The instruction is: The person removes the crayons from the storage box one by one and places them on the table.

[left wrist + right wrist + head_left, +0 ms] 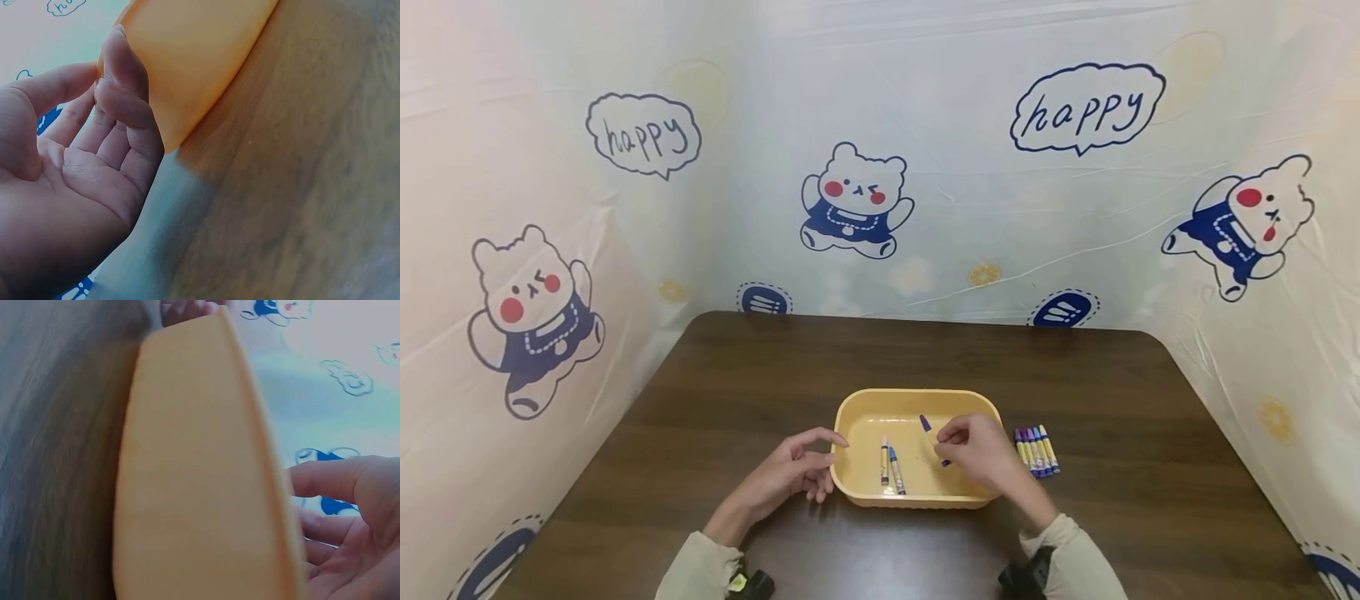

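A yellow plastic basin (917, 502) stands on the table, its side wall filling much of both wrist views. At its left rim my left hand (792, 468) holds the edge between thumb and fingers. Over the basin's right part, my right hand (981, 450) pinches a purple crayon (926, 423) with a yellow wrapper, tilted. On the basin floor lie a pale-tipped crayon (884, 462) and a blue crayon (896, 471), side by side. In the right wrist view the basin wall hides the crayon and the fingertips.
Right of the basin, several crayons (1036, 451) lie in a row on the dark wooden table (760, 367). A printed curtain (955, 208) with cartoon bears surrounds the table at the back and both sides.
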{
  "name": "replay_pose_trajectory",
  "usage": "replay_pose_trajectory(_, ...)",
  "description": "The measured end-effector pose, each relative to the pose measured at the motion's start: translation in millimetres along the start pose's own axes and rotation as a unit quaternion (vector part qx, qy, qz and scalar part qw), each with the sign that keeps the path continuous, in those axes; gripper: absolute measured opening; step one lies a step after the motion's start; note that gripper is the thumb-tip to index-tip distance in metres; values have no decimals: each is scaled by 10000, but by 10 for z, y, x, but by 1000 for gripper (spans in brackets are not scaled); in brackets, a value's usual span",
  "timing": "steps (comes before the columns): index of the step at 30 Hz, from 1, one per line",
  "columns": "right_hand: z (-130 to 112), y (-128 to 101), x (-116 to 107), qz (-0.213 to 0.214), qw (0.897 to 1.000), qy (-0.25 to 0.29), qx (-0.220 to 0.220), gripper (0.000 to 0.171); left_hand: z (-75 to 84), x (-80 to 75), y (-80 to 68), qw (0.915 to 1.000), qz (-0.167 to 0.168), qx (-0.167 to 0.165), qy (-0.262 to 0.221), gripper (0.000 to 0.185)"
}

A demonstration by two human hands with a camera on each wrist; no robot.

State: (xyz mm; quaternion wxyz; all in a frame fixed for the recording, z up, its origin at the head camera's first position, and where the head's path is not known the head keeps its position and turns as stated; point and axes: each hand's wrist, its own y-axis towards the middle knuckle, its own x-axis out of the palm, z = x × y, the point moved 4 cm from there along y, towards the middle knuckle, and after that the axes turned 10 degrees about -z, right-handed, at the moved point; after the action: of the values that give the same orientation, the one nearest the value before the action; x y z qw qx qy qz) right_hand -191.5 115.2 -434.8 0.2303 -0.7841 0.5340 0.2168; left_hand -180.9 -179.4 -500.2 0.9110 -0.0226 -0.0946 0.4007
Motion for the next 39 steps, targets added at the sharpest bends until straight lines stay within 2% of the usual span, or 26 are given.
replay_pose_trajectory(6, 135, -334, -332, 671, 9976, 142, 85, 6, -3, 8, -13, 9999, -86, 50, -38, 40)
replay_pose_trajectory(11, 364, -559, -629, 997, 9936, 287, 453, 14, 0, 1, -15, 10000, -44, 37, -18, 38)
replay_pose_trajectory(19, 910, -617, -1015, 1135, 9892, 213, 901, 27, 7, -13, -29, 10000, -46, 32, -40, 40)
replay_pose_trajectory(24, 1199, -569, -1074, 1158, 9868, -435, 1044, 19, -3, -20, -43, 9999, -40, 50, -90, 37)
replay_pose_trajectory(28, 1313, -506, -1027, 938, 9851, -882, 1144, 14, -19, -17, -52, 9998, -71, 93, -132, 35)
replay_pose_trajectory(31, 1334, -473, -993, 801, 9840, -992, 1248, 15, -24, -7, -49, 9998, -100, 105, -137, 33)
replay_pose_trajectory(39, 1229, -429, -982, 624, 9834, -1258, 1151, 16, -17, -9, -14, 9999, -31, 82, -81, 36)
